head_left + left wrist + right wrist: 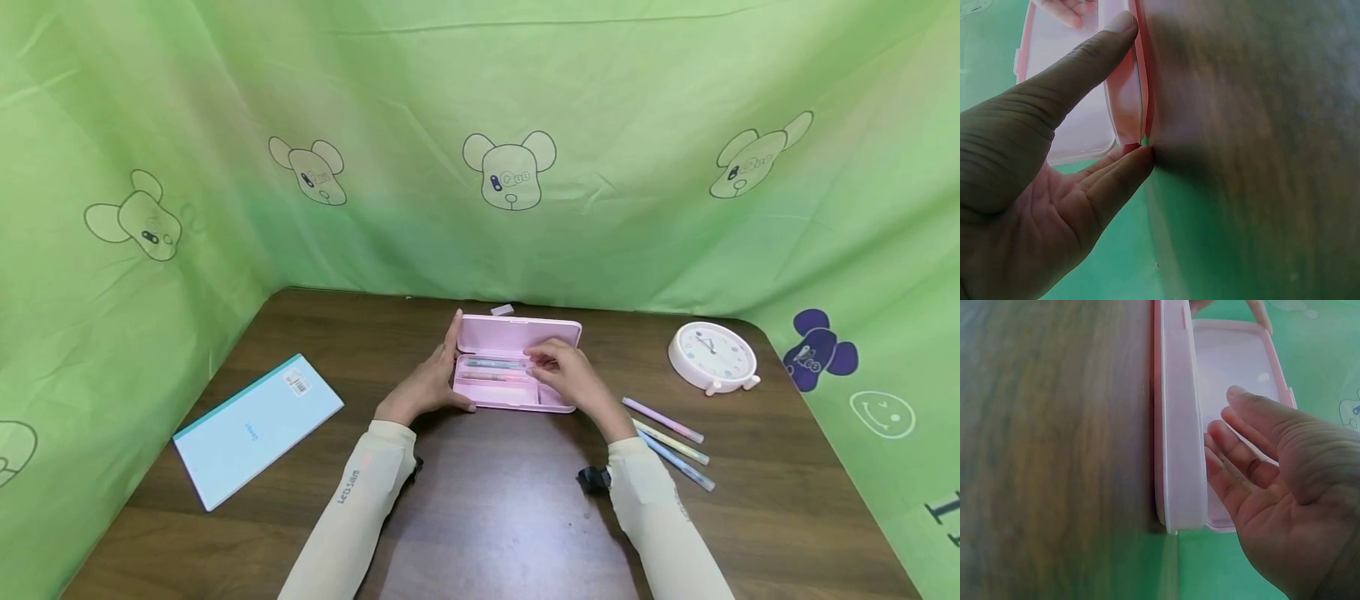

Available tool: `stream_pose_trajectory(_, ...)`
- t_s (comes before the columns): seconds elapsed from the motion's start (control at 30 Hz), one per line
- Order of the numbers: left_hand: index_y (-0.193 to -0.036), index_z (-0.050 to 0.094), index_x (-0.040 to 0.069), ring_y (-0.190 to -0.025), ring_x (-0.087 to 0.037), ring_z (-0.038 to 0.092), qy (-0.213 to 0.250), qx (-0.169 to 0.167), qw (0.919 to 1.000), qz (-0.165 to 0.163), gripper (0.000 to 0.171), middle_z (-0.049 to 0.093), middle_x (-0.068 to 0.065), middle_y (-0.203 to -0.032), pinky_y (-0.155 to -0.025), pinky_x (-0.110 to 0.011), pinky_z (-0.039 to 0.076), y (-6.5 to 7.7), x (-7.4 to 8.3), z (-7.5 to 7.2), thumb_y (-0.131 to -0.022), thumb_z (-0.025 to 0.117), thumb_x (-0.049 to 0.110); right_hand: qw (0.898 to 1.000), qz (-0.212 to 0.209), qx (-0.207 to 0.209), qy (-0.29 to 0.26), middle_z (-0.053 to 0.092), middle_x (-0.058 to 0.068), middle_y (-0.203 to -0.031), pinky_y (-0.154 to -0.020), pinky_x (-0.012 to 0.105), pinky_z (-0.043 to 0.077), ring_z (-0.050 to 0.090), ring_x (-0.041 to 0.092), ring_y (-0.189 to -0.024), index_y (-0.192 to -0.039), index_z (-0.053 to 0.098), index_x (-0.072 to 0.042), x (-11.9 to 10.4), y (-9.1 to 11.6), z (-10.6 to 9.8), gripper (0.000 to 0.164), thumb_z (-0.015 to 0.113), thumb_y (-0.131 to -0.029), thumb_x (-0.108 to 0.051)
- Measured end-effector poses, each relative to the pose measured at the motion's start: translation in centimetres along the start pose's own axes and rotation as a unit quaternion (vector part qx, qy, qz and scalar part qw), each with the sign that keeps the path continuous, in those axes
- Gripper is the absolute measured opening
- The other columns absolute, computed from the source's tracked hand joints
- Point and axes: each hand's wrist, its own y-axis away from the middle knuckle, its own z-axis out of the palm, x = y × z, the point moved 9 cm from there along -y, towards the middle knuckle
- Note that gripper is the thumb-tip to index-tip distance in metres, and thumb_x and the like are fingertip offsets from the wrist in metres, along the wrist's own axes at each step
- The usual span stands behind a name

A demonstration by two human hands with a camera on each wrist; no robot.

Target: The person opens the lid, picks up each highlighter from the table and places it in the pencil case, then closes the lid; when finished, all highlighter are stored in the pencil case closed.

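Observation:
A pink pencil case lies on the table with its lid raised at the back. My left hand holds its left end, thumb along the front wall and fingers at the side. Inside lie a grey-teal pen and a pinkish pen, one behind the other. Over the right part of the case is my right hand, its fingers loosely bent near the pens' right ends. In the right wrist view, the right thumb stands apart from most fingers; some fingertips are hidden behind the case's wall.
Purple, yellow and blue pens lie beside the right forearm. A round white clock is at the back right. A light blue notebook lies at left, and a small pale block behind the case.

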Motion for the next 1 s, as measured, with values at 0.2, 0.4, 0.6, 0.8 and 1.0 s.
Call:
stream_pose_trajectory(0.2,-0.17,-0.026,0.034,-0.152,-0.05,0.038,0.004,-0.001,1.0,0.007,0.169,0.011,-0.025,-0.179,-0.117,-0.064,0.041,-0.4,-0.3,0.5,-0.067,0.108,0.029,1.0,0.001,0.013,0.009,0.072,0.019,-0.105,-0.089,0.044,0.062,0.072,0.031,-0.094,-0.115,0.077,0.011,0.2,0.9,-1.0,0.021,0.076,-0.095,0.007)
stream_pose_trajectory(0.4,-0.169,-0.027,0.037,-0.148,-0.046,0.045,0.0,0.004,0.9999,0.017,0.169,0.014,-0.026,-0.178,-0.115,-0.062,0.044,-0.9,-1.1,1.0,-0.067,0.108,0.031,0.999,-0.002,0.033,0.038,0.073,0.015,-0.105,-0.087,0.043,0.062,0.072,0.029,-0.094,-0.113,0.079,0.006,0.7,2.3,-2.9,0.017,0.076,-0.096,0.005)
stream_pose_trajectory(0.6,-0.17,-0.025,0.033,-0.139,-0.043,0.053,-0.003,-0.002,0.9999,0.016,0.166,0.03,-0.032,-0.169,-0.112,-0.06,0.047,0.0,0.2,0.0,-0.07,0.107,0.03,0.998,0.001,0.049,0.048,0.075,0.013,-0.106,-0.089,0.046,0.062,0.072,0.028,-0.094,-0.113,0.08,0.005,1.2,4.8,-5.5,0.016,0.078,-0.097,0.004)
stream_pose_trajectory(0.8,-0.167,-0.029,0.044,-0.144,-0.039,0.048,0.015,-0.003,0.9999,0.007,0.172,0.027,-0.025,-0.173,-0.114,-0.061,0.045,-1.0,-2.3,1.1,-0.065,0.109,0.035,0.991,-0.003,0.078,0.111,0.076,0.007,-0.103,-0.083,0.035,0.06,0.069,0.016,-0.089,-0.114,0.081,0.002,2.7,8.7,-9.1,0.02,0.082,-0.094,0.003)
stream_pose_trajectory(1.0,-0.166,-0.028,0.047,-0.136,-0.035,0.052,0.022,0.001,0.9998,0.005,0.171,0.039,-0.025,-0.164,-0.113,-0.058,0.046,-1.0,-2.1,0.9,-0.066,0.109,0.028,0.989,-0.002,0.093,0.118,0.077,0.011,-0.102,-0.08,0.015,0.053,0.067,0.004,-0.088,-0.112,0.08,0.004,4.4,12.2,-12.3,0.024,0.084,-0.089,0.007)
